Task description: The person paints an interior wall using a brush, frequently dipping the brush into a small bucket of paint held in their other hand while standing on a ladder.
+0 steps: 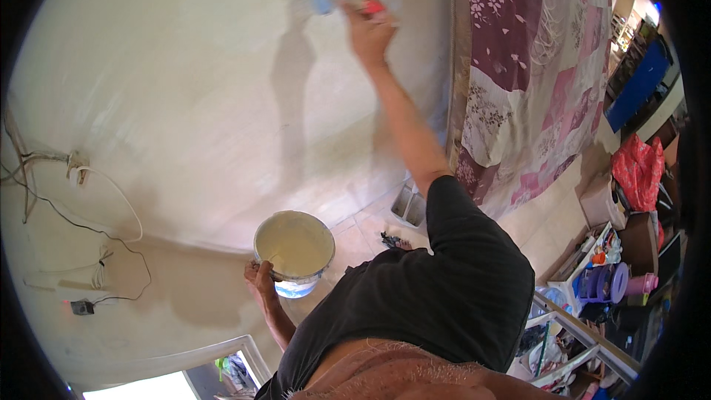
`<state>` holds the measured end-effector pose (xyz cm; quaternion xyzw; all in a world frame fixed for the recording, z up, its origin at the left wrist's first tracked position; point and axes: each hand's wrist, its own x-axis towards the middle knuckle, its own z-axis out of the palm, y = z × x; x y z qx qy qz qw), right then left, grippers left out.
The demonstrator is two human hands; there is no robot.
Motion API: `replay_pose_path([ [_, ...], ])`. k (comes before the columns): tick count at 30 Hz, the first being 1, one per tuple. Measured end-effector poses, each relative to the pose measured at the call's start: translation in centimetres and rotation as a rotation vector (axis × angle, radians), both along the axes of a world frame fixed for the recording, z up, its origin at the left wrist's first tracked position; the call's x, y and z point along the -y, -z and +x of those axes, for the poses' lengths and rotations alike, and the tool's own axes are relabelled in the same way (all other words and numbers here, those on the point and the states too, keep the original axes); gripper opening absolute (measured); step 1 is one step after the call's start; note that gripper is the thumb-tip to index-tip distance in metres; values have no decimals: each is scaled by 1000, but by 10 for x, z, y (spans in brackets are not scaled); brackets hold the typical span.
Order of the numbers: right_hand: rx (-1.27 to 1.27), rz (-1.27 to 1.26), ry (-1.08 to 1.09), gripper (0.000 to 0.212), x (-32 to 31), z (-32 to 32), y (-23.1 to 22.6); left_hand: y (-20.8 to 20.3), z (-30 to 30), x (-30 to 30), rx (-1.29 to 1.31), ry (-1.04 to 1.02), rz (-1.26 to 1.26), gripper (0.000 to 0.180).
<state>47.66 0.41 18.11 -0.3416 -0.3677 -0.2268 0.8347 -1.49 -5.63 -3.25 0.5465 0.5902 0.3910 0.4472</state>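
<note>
far left, i see dark cables and a wall outlet on the pale wall. next, on my feed, the left hand is clamped on the bucket at the lower left of its rim; pale liquid inside. up and right, the brush, blurred, is at the wall; contact i can't tell. the right hand is closed around its red handle. further right: grey container on the floor, patterned curtain, ladder, red bag.
</note>
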Motion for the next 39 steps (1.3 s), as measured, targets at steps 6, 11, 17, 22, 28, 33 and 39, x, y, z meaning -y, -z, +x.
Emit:
replay_pose_path([
  [6,-156,-72,651,19,70,137,13,1,7,8,13,-41,14,23],
  [11,-97,-181,810,19,52,111,4,25,-4,2,30,-30,-14,26],
  [17,272,-132,474,9,-22,-70,-11,23,-9,4,8,-1,-14,28],
  [22,299,-75,-150,14,-28,-155,-29,15,-4,3,72,62,-2,25],
  [28,-9,-65,-84,15,-21,-22,-13,13,-2,4,65,22,16,22],
  [33,-149,-124,673,18,59,124,7,28,-7,-3,118,55,-63,22],
  [39,-88,-108,765,19,63,144,25,34,-3,-7,104,108,-87,22],
])
